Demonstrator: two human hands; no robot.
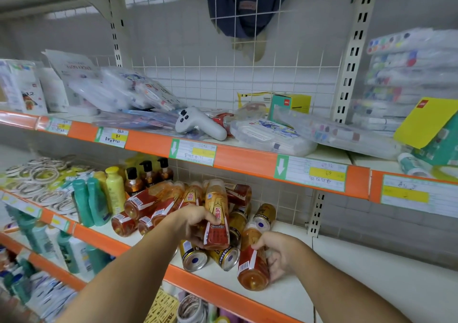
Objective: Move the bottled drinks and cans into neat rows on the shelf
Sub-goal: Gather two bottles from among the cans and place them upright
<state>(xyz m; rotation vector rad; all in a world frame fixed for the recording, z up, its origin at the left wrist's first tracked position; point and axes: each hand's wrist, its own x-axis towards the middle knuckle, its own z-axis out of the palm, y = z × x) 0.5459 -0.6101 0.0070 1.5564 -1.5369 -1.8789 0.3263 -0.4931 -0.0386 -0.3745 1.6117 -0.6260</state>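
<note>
At centre frame, on the shelf (347, 260), we see a jumbled pile of bottles (158, 206) and cans (194, 257) lying on their sides. We judge the bottles to be full, so fairly heavy, with stiff walls and a slick label wrap; we advise taking each around the middle of the body, not the cap. The cans will likely roll if nudged. Our left hand (195, 223) holds a bottle (216, 216) nearly upright above the pile, fingers wrapped around its lower body. Our right hand (280, 253), lower right of centre, grips a second bottle (252, 260) lying tilted on the shelf, fingers closed around its side.
</note>
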